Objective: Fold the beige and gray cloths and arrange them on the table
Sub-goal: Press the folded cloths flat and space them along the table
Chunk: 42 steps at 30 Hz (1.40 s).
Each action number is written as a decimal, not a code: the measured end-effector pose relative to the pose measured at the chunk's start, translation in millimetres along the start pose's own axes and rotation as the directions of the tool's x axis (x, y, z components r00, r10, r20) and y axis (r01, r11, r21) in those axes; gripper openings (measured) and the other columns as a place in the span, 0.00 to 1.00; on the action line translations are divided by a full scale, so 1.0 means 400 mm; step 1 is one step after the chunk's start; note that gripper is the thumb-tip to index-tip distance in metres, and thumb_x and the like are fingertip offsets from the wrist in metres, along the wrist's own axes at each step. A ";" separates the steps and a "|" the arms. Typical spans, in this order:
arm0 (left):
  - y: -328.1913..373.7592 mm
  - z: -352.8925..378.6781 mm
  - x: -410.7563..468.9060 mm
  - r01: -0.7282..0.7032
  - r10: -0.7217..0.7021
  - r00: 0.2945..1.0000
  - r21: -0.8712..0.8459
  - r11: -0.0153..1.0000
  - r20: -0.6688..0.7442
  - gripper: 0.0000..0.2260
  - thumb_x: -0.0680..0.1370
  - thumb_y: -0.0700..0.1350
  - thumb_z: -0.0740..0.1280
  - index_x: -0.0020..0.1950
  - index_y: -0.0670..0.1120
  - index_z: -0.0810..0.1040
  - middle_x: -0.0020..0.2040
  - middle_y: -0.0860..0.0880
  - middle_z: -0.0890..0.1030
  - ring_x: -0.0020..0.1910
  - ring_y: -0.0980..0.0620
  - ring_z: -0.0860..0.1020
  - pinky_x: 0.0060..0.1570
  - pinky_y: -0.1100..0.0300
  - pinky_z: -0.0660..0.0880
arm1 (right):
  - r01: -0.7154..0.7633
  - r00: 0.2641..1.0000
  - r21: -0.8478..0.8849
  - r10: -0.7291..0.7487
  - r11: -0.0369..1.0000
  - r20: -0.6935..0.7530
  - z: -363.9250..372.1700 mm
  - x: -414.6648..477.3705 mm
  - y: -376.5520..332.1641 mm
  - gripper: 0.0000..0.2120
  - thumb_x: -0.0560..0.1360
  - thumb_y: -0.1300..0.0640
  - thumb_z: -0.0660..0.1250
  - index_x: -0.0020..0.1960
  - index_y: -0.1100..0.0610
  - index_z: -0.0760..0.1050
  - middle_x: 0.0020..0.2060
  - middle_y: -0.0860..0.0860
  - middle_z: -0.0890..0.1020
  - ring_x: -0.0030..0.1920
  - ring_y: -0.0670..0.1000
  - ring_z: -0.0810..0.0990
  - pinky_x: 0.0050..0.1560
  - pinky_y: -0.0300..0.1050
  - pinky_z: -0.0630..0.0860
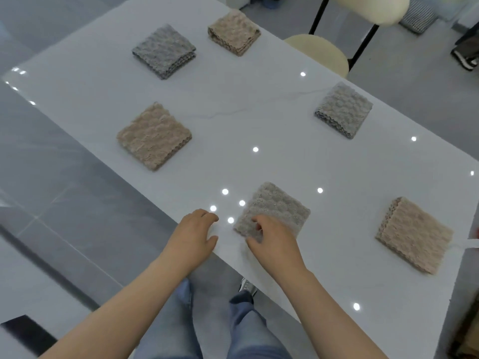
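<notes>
Pinching the folded gray fluffy cloth (pixel 276 203) in curled fingers of our right hand (pixel 276 242), left hand (pixel 193 233) loose and empty beside them, we may drag its layers open.

- Left grip (pixel 193 230) and right grip (pixel 274 242) bare.
- Left forearm (pixel 124 294) and right forearm (pixel 321 304) bare as well, from the wrists down to the lower edge of the view.
- Light blue jeans (pixel 248 330): faded denim, loose cut, creased in soft folds down both legs.
- One sneaker (pixel 248 285) past the hem of the right leg: gray and white, laced, somewhat blurred.
</notes>
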<state>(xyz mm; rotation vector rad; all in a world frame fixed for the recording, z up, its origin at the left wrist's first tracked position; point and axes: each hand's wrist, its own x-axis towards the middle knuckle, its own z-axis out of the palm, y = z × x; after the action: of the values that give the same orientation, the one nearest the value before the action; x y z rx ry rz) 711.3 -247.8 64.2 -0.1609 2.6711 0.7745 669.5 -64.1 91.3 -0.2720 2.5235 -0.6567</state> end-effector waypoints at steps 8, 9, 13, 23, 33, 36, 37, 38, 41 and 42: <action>-0.222 -0.182 -0.011 -0.008 0.008 1.000 0.013 1.000 -0.004 0.18 0.77 0.46 0.64 0.67 0.47 0.71 0.63 0.50 0.73 0.61 0.50 0.72 0.54 0.64 0.65 | 0.000 1.000 0.001 0.000 1.000 0.024 0.114 0.089 -0.249 0.21 0.77 0.54 0.63 0.69 0.53 0.69 0.60 0.50 0.76 0.58 0.47 0.76 0.56 0.38 0.71; -0.257 -0.209 -0.012 -0.010 0.010 1.000 0.022 1.000 -0.004 0.18 0.77 0.46 0.64 0.67 0.47 0.71 0.63 0.49 0.74 0.61 0.50 0.72 0.55 0.63 0.66 | 0.002 1.000 0.004 -0.002 1.000 0.021 0.132 0.101 -0.287 0.20 0.77 0.53 0.63 0.69 0.53 0.69 0.60 0.50 0.77 0.58 0.47 0.76 0.55 0.38 0.70; -0.372 -0.306 -0.009 -0.012 0.011 1.000 0.044 0.999 0.022 0.18 0.77 0.46 0.64 0.67 0.46 0.72 0.63 0.47 0.74 0.61 0.48 0.73 0.57 0.60 0.67 | -0.019 1.000 0.024 0.019 1.000 0.013 0.192 0.147 -0.420 0.20 0.76 0.53 0.64 0.68 0.53 0.70 0.58 0.49 0.78 0.57 0.48 0.76 0.54 0.39 0.70; -0.487 -0.403 0.103 -0.013 0.012 0.996 0.017 1.000 0.084 0.17 0.78 0.46 0.62 0.67 0.47 0.71 0.62 0.48 0.74 0.61 0.48 0.73 0.59 0.56 0.70 | -0.134 0.991 0.035 0.134 0.990 -0.001 0.213 0.265 -0.523 0.19 0.76 0.52 0.66 0.66 0.52 0.72 0.56 0.49 0.79 0.55 0.48 0.77 0.52 0.39 0.71; -0.508 -0.515 0.264 -0.037 0.033 0.997 0.053 0.998 0.071 0.16 0.78 0.45 0.61 0.65 0.47 0.72 0.61 0.47 0.75 0.59 0.47 0.73 0.58 0.56 0.70 | -0.094 0.995 0.027 0.095 0.995 -0.036 0.152 0.445 -0.606 0.08 0.74 0.58 0.62 0.49 0.61 0.75 0.42 0.54 0.80 0.43 0.54 0.78 0.41 0.48 0.74; -0.515 -0.530 0.309 -0.050 0.044 0.995 0.063 0.997 0.084 0.16 0.78 0.46 0.62 0.65 0.48 0.72 0.61 0.48 0.75 0.59 0.48 0.74 0.58 0.58 0.70 | -0.138 0.989 0.052 0.141 0.989 -0.045 0.143 0.471 -0.607 0.08 0.73 0.57 0.62 0.49 0.59 0.76 0.42 0.52 0.80 0.42 0.53 0.78 0.42 0.48 0.74; -0.517 -0.534 0.324 -0.062 0.055 0.994 0.071 0.996 0.097 0.16 0.78 0.46 0.62 0.65 0.48 0.72 0.62 0.48 0.75 0.59 0.48 0.74 0.58 0.58 0.70 | -0.154 0.986 0.063 0.157 0.986 -0.048 0.143 0.475 -0.605 0.08 0.73 0.58 0.62 0.49 0.59 0.76 0.42 0.52 0.80 0.42 0.53 0.78 0.42 0.48 0.75; -0.518 -0.539 0.339 -0.074 0.065 0.992 0.078 0.994 0.111 0.16 0.78 0.46 0.62 0.66 0.48 0.72 0.62 0.48 0.75 0.59 0.48 0.74 0.58 0.58 0.70 | -0.166 0.984 0.072 0.170 0.984 -0.051 0.143 0.480 -0.604 0.08 0.73 0.58 0.61 0.49 0.59 0.76 0.42 0.52 0.80 0.42 0.53 0.78 0.43 0.49 0.75; -0.532 -0.559 0.393 -0.130 0.116 0.983 0.091 0.987 0.141 0.16 0.78 0.46 0.61 0.65 0.48 0.72 0.61 0.48 0.75 0.58 0.49 0.74 0.57 0.59 0.70 | -0.217 0.972 0.101 0.224 0.971 -0.066 0.150 0.496 -0.605 0.09 0.74 0.58 0.62 0.51 0.58 0.77 0.45 0.51 0.80 0.44 0.52 0.78 0.45 0.48 0.76; -0.540 -0.567 0.411 -0.156 0.140 0.978 0.095 0.983 0.154 0.16 0.78 0.46 0.61 0.65 0.48 0.72 0.61 0.48 0.75 0.58 0.49 0.74 0.57 0.60 0.69 | -0.239 0.965 0.115 0.249 0.964 -0.086 0.155 0.501 -0.607 0.08 0.74 0.57 0.62 0.51 0.58 0.77 0.46 0.51 0.80 0.44 0.51 0.78 0.45 0.47 0.76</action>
<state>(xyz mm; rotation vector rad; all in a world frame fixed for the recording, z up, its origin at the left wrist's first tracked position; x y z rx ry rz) 533.5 -553.5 75.6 0.1194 2.5969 0.6578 547.4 -360.5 80.5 0.1113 2.5508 -0.7137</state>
